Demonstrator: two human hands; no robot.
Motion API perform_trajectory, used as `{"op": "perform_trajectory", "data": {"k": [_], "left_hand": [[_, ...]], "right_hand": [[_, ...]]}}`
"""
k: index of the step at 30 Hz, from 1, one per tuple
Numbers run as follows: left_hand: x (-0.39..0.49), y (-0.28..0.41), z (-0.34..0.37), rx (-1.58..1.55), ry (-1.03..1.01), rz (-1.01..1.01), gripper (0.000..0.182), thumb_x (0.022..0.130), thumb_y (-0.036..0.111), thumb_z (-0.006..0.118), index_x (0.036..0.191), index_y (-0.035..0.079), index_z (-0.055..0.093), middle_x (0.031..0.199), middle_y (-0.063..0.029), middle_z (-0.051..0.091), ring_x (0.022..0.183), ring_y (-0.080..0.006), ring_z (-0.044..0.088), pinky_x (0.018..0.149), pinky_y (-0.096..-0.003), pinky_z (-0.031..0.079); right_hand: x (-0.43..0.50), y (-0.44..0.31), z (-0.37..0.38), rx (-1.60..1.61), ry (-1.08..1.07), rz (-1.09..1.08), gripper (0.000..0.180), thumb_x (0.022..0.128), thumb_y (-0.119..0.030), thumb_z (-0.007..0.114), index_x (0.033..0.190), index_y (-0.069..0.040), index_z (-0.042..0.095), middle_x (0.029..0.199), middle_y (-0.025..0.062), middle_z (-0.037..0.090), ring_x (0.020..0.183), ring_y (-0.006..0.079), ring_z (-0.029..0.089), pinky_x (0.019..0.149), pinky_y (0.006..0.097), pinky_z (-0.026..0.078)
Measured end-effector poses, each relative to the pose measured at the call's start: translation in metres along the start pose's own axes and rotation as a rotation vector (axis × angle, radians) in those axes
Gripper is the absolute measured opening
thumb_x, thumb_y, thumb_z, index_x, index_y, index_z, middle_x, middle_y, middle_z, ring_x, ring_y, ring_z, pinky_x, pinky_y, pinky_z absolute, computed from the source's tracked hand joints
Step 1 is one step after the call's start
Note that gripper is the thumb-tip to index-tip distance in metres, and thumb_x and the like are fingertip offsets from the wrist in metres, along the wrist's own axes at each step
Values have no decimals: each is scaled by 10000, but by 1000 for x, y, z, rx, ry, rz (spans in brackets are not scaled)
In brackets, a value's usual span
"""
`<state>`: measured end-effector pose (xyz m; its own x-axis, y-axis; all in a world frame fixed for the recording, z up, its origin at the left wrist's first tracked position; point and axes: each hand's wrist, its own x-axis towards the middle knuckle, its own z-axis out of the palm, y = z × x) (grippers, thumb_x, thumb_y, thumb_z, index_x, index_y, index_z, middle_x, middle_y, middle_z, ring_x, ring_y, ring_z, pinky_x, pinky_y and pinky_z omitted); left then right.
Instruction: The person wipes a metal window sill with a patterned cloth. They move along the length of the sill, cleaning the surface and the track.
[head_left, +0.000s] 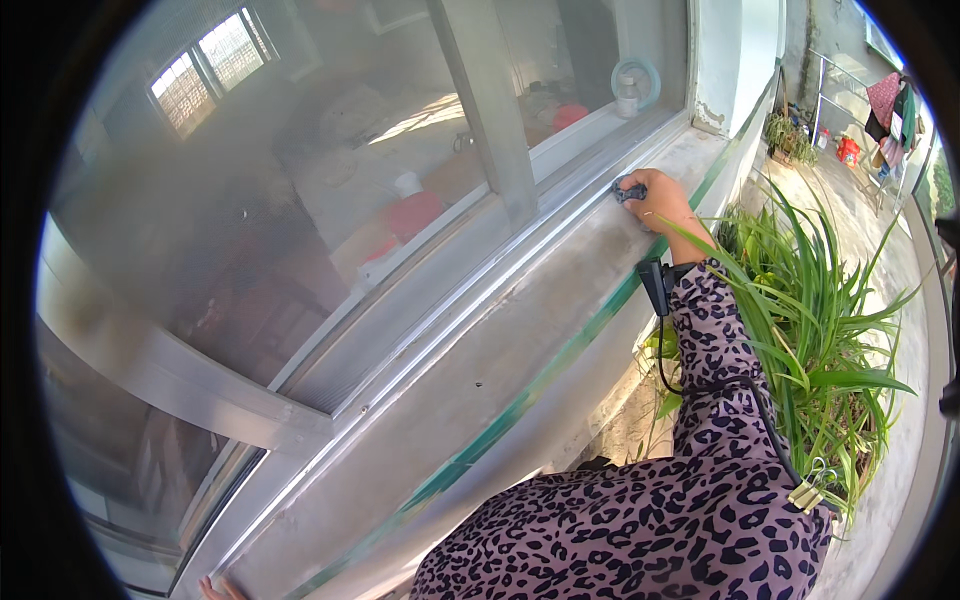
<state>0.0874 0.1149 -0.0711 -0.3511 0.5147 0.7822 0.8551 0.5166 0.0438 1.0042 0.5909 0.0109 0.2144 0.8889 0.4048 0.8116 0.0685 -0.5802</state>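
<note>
Beside the metal window track (480, 285), my right hand (660, 199) grips a crumpled dark grey cloth or pad (628, 190) on the concrete windowsill (465, 360). A black device is strapped at the right wrist, and a cable runs from it along the leopard-print sleeve. At the lower left edge of the view, only the fingers of my left hand (221, 589) show, by the near end of the sill; whether they hold anything is not visible. The window glass (285, 150) with its aluminium frame rises to the left of the sill.
A long-leaved green plant (817, 300) grows close to the right arm. Green trim (540, 375) lines the sill's outer edge. Behind the glass stand a clear bottle (627, 97) and a round light-blue ring (655, 84). Clothes (889, 112) hang on a rack at the far right.
</note>
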Motion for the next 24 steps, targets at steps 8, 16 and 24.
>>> {"op": "perform_trajectory", "data": {"k": [8, 16, 24], "left_hand": [[-1, -29, 33, 57, -57, -37, 492, 971, 231, 551, 1370, -37, 444, 1451, -209, 421, 1361, -363, 364, 1136, -460, 254], [-9, -11, 49, -13, 6, -95, 449, 956, 192, 560, 1352, 3, 464, 1502, -185, 353, 1364, -365, 341, 1129, -465, 250], [-10, 5, 47, -21, 11, -117, 444, 954, 215, 574, 1346, 32, 475, 1497, -189, 352, 1360, -376, 336, 1122, -467, 264]], "right_hand": [[-65, -80, 26, 34, -120, -394, 264, 699, 75, 669, 934, -44, 668, 1035, 149, 642, 971, 367, 621, 849, 396, 509], [-147, -164, 46, 266, -389, -756, 256, 732, 53, 693, 965, -48, 667, 1029, 120, 639, 976, 336, 618, 839, 380, 510], [-163, -183, 54, 417, -177, -499, 270, 736, 69, 681, 984, -33, 651, 1038, 127, 631, 975, 331, 606, 819, 391, 485]]}}
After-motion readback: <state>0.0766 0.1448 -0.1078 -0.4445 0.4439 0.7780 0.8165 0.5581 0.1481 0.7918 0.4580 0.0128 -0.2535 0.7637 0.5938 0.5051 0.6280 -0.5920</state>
